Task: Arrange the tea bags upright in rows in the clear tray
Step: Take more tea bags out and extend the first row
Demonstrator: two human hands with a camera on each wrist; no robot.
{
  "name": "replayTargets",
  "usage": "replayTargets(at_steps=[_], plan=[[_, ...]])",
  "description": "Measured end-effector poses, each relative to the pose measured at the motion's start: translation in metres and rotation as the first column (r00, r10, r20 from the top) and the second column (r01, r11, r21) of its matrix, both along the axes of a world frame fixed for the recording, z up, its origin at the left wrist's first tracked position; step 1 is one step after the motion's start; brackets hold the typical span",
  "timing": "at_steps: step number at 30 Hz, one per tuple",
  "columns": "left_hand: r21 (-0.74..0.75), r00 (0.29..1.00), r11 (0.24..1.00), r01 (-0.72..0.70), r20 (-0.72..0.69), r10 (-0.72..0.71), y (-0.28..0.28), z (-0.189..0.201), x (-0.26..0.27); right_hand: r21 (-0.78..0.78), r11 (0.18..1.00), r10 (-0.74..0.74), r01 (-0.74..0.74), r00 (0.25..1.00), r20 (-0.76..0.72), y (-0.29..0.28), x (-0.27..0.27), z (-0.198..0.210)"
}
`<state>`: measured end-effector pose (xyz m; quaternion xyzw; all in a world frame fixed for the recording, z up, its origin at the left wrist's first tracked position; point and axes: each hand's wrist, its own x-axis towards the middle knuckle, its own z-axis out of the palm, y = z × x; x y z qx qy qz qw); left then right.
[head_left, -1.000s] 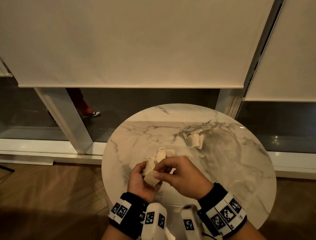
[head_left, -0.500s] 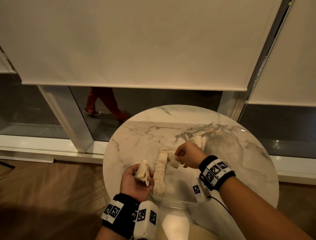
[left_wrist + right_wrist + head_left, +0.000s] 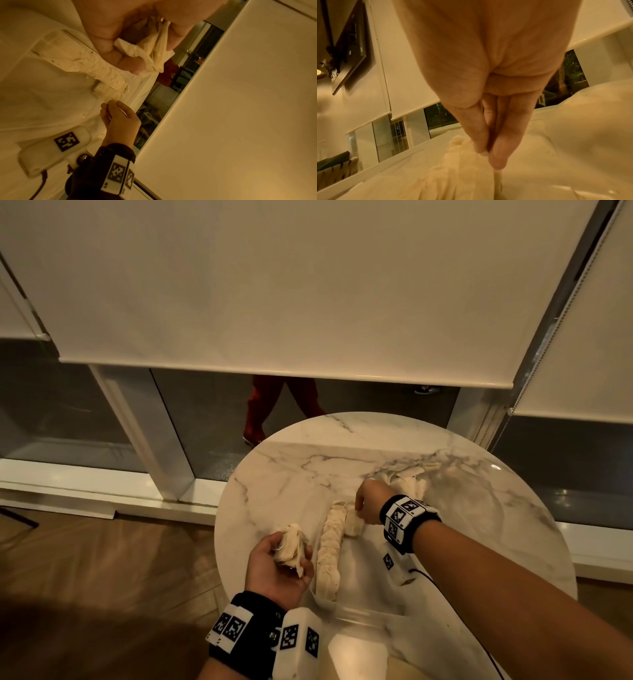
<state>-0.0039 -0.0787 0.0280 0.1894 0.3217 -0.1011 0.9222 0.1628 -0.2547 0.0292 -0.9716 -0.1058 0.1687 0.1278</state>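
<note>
Left hand (image 3: 279, 568) palm-up over the near-left edge of the round marble surface (image 3: 291, 474), fingers curled around a bunch of tea bags (image 3: 291, 544); same bunch crumpled in the palm in the left wrist view (image 3: 150, 50). Right hand (image 3: 370, 505) reaching over the clear tray (image 3: 363, 616), thumb and fingertips (image 3: 498, 161) pinched on a tea bag (image 3: 352, 520) at the far end of a short second row. Just left of it, a long row of tea bags (image 3: 330, 553) standing packed along the tray's left wall, running from near edge to far. Tray bare to the right of the rows, under the right forearm. Loose pile of tea bags (image 3: 409, 479) lying on the marble beyond the right hand, apart from the tray. Bare marble to the far left and right of the pile, out to the rim. Behind the surface, roller blinds (image 3: 274, 285) lowered over dark glass; red-trousered legs (image 3: 274, 402) visible beyond the pane.
</note>
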Motion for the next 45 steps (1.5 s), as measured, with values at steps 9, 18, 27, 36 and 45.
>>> replayTargets(at_steps=[9,18,27,36,45], plan=[[0.002,1.0,1.0,-0.001,-0.009,0.001,0.001,-0.001,0.0,-0.131,0.989,-0.05,0.064,0.993,0.105,0.008,0.012,-0.019],[-0.006,1.0,1.0,0.003,-0.008,-0.003,0.002,-0.002,0.0,-0.133,0.99,-0.032,0.049,0.992,0.122,0.014,0.012,-0.021],[0.007,1.0,1.0,0.014,0.004,-0.014,-0.001,-0.001,-0.001,-0.118,0.984,-0.126,0.133,0.99,0.058,-0.003,-0.007,-0.013],[0.029,1.0,0.999,0.022,0.003,-0.022,-0.004,0.0,-0.003,-0.136,0.986,-0.111,0.098,0.99,-0.086,-0.005,-0.014,-0.02],[0.027,0.999,0.999,0.027,0.023,-0.028,-0.012,0.009,-0.005,0.034,0.982,-0.18,0.185,0.977,-0.11,-0.019,-0.027,0.008]])
